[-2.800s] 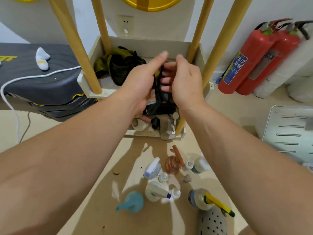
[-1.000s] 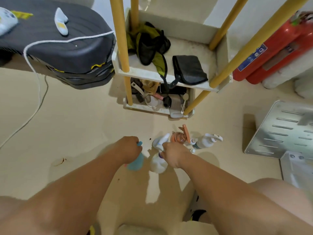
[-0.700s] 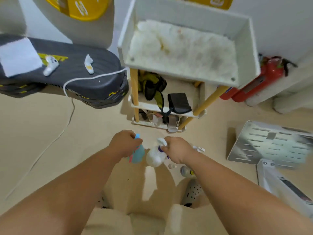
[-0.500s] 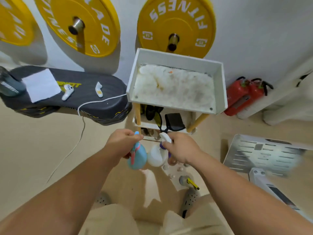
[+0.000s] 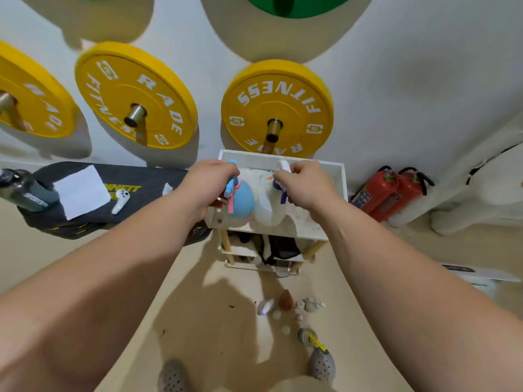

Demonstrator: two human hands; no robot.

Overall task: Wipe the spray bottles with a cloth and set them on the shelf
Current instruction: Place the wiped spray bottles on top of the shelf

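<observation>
Beige floor [image 5: 198, 321] first, nearest the person: two grey holed clogs [image 5: 322, 363], well out in front of the shelf [image 5: 317, 246]. Closer to the shelf's foot, more spray bottles stand on the floor. One w/ a yellow trigger [image 5: 307, 335] is farthest out from the shelf. Then come an amber one [image 5: 285, 299], a white-and-blue one [image 5: 265, 306] & a pale one [image 5: 311, 304] in a loose cluster, w/ a few small pale caps [image 5: 285, 330] nearby.

Shelf is white trays on wooden posts. Its middle tray holds a dark folded piece [image 5: 283, 247], cloth or pouch I can't tell.

Both arms reach over the shelf's top tray [image 5: 338, 176]. Left hand [image 5: 206, 185] has fingers & thumb curled tight round the sprayer head of a blue bottle [image 5: 242, 198], round-bodied w/ a pink trigger. It hangs below the fist over the tray's front-left part. Right hand [image 5: 307, 182] is curled the same way round the sprayer head of a white bottle [image 5: 266, 209], just beside the blue one, approx. mid-tray at the front. Can't tell if either btm touches the tray.

Left of the shelf, a black bench pad [image 5: 141, 176] carries a white sheet [image 5: 82, 190], a white controller [image 5: 121, 197] & a dark flask [image 5: 25, 190]. Right of the shelf, two red extinguishers [image 5: 387, 190] stand against the wall. Behind & above the shelf, yellow weight plates [image 5: 277, 108] hang on wall pegs, w/ a green plate [image 5: 297, 4] higher up.
</observation>
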